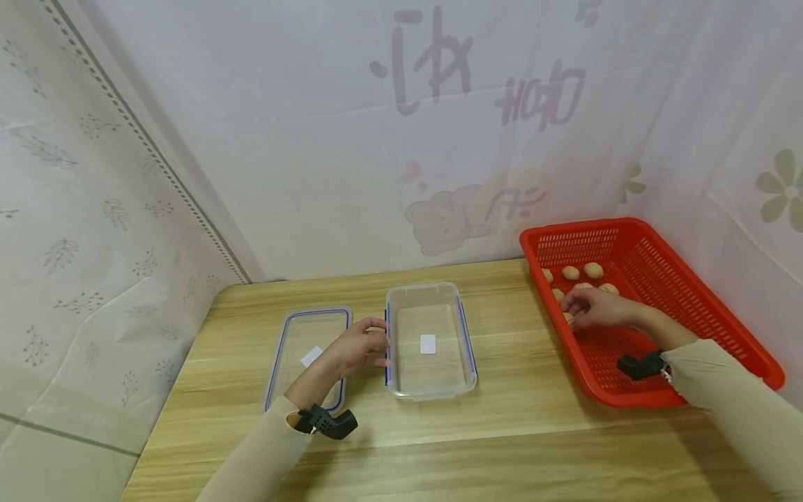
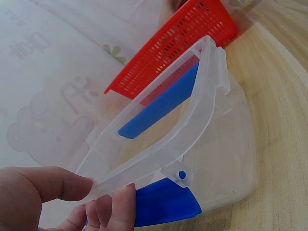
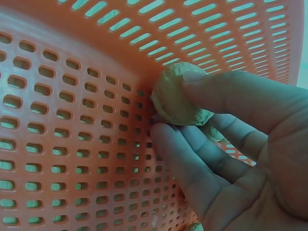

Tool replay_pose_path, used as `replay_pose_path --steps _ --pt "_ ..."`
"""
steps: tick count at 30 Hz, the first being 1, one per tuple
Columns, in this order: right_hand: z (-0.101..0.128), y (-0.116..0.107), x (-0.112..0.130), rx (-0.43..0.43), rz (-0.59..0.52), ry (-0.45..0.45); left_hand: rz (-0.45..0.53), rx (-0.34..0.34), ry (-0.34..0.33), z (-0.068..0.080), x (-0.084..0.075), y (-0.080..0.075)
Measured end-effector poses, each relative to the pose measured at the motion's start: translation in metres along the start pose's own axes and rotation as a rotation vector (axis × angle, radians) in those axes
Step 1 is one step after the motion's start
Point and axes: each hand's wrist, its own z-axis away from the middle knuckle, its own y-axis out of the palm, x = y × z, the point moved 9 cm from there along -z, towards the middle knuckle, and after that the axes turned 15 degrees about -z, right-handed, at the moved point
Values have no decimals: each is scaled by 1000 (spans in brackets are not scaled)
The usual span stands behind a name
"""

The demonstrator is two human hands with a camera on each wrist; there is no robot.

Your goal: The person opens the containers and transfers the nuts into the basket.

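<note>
My left hand (image 1: 364,346) is at the left side of a clear plastic food container (image 1: 429,376). In the left wrist view, its thumb and fingers pinch the container's rim (image 2: 144,161) by a blue latch (image 2: 166,204). Inside the red basket (image 1: 627,401), my right hand (image 1: 592,309) pinches a tan, wrinkled walnut (image 3: 173,96) between thumb and fingers, close to the basket wall. More walnuts (image 1: 592,271) lie around that hand at the basket's far left end.
A clear lid (image 1: 314,324) with a blue seal lies on the wooden table (image 1: 502,453), left of the container and partly under the left forearm. Printed curtains (image 1: 314,174) stand behind the table and at both sides. Black cameras (image 1: 332,423) sit on the wrists.
</note>
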Motion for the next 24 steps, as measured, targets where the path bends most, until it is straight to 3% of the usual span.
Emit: replay_pose_path --steps 6,17,24 --pt "2 -1 0 7 -24 17 -1 3 0 -1 0 0" --pt "8 -5 11 -8 29 3 4 -4 -6 -1 0 -1" --pt "10 -7 14 -2 -44 10 1 -9 -8 0 1 0"
